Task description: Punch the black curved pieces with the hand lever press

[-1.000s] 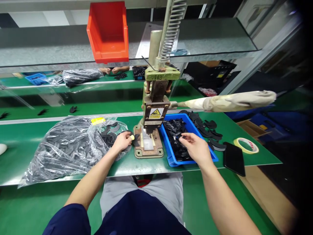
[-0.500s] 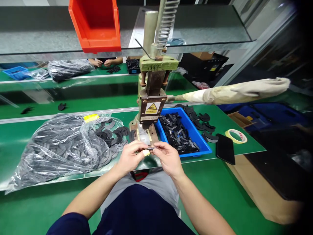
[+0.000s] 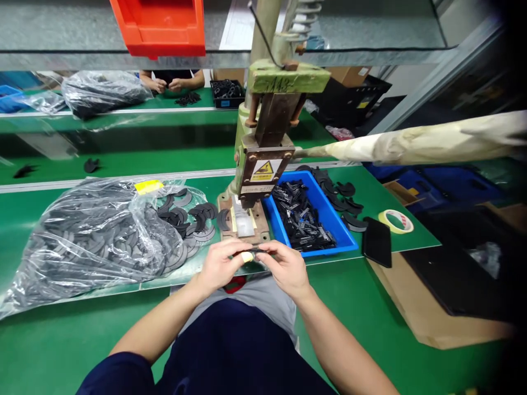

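Observation:
Between the fingertips of both hands is a small dark part [image 3: 256,250], seen edge-on; its full shape is hidden by the fingers. My left hand [image 3: 222,264] is closed on its left end, with something yellow around the thumb tip. My right hand [image 3: 287,269] pinches the right end. Just beyond the hands stands a green hand press [image 3: 263,173] with a warning label, its metal base [image 3: 244,224] in front. A blue bin [image 3: 348,241] of small black parts stands right of the press. Dark crescent-shaped pieces [image 3: 201,216] lie to its left, one on the base.
A large clear plastic bag [image 3: 94,236] of crescent pieces covers the left of the bench. The press's wrapped lever [image 3: 411,140] reaches out to the right. A black phone [image 3: 376,241] and a tape roll [image 3: 396,221] lie at right. A co-worker's hands [image 3: 167,85] show across the bench.
The camera view has shifted, so the press looks larger and tilted and the orange bin sits higher. Both hands still hold the dark part, slightly nearer the bench edge relative to the press.

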A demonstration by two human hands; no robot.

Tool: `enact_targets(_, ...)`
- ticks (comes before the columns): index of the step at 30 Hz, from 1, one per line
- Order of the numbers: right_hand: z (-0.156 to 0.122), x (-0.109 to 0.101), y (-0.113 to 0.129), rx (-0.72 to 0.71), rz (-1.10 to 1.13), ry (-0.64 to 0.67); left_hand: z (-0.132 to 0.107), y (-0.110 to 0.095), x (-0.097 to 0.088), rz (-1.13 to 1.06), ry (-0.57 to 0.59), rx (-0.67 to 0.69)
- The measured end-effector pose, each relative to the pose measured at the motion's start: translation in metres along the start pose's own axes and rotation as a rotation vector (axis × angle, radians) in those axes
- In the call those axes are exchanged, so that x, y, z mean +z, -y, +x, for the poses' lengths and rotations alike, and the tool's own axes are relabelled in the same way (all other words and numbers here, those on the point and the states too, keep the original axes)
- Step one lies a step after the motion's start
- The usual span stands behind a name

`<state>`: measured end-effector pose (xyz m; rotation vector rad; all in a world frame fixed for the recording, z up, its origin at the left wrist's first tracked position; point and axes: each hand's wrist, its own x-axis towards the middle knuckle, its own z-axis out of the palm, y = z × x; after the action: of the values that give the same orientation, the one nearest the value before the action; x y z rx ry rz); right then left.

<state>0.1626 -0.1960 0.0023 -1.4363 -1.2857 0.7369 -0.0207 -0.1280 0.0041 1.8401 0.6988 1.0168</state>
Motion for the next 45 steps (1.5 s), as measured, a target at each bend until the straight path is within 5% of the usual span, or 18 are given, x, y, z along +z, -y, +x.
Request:
enact_targets(13, -0.009, 0.005, -0.004, 0.19, 0.123, -0.008, -0.011, 0.024, 0.006, -0.047, -0.014, 0.035)
enact_targets(20, 0.0, 0.023, -0.005, 0.398, 0.529, 0.134, -0.014, 0.018, 0.007, -0.076, -0.034, 0.065)
enact_targets(25, 0.01, 0.015, 0.003, 0.544, 0.718, 0.311, -0.005, 0.012, -0.012, -0.006, -0.016, 0.079)
enact_targets(29, 0.012, 0.013, 0.001, 0.648, 0.835, 0.501, 0.008, 0.006, -0.027, 0.001, 0.143, 0.212)
enact_targets(34, 0.011, 0.02, -0.003, 0.717, 0.966, 0.589, 0.013, -0.003, -0.028, 0.004, 0.275, 0.289)
enact_targets(39, 0.012, 0.012, -0.003, 0.728, 0.997, 0.471, 0.022, 0.001, -0.027, 0.148, 0.211, 0.21)
enact_targets(42, 0.013, -0.003, -0.002, 0.67, 0.997, 0.357, 0.04, 0.02, -0.029, 0.371, 0.045, 0.094)
enact_targets(45, 0.011, -0.019, 0.001, 0.606, 0.986, 0.332, 0.06, 0.047, -0.031, 0.561, 0.019, 0.057)
